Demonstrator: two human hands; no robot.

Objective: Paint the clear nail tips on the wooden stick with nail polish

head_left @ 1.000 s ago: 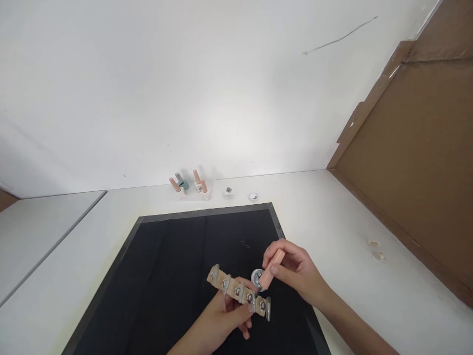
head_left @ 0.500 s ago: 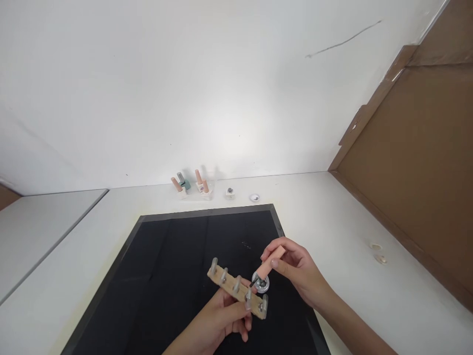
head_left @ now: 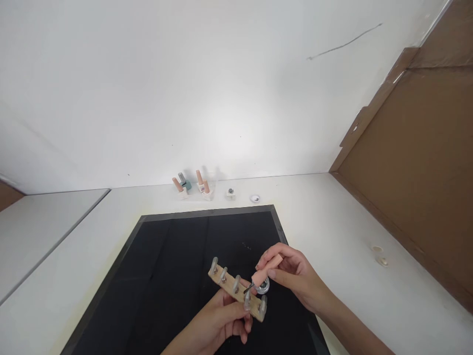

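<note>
The left hand [head_left: 229, 318] is wrapped around the under side of a pale tan strip [head_left: 229, 287], thumb resting by the fourth of five clear tips [head_left: 236, 283] that stick up along it, counting from the far left end. Much depends on that hold: set the thumb low, away from the glossy faces, and pinch the strip firmly enough that it does not roll. The strip lies slantwise above the black mat [head_left: 177, 266], its near end angled toward the right. The right hand [head_left: 263, 270] grips a peach handle [head_left: 266, 270] between thumb and fingers, with its dark brush [head_left: 248, 289] aimed down and left at the fourth tip; whether the bristles touch or hover just beside it, I cannot tell. A light touch probably serves best, bristles laid nearly flat and drawn lengthwise in one smooth pass, since a hard push could rock the tip. Bracing the two hands against each other should calm any tremble. A silvery round dish [head_left: 263, 290] sits just beneath the handle, beside the strip; what supports it is hidden, so give it clearance. At the back of the bench [head_left: 332, 222], capped bottles [head_left: 207, 188] stand well apart from the work.
</note>
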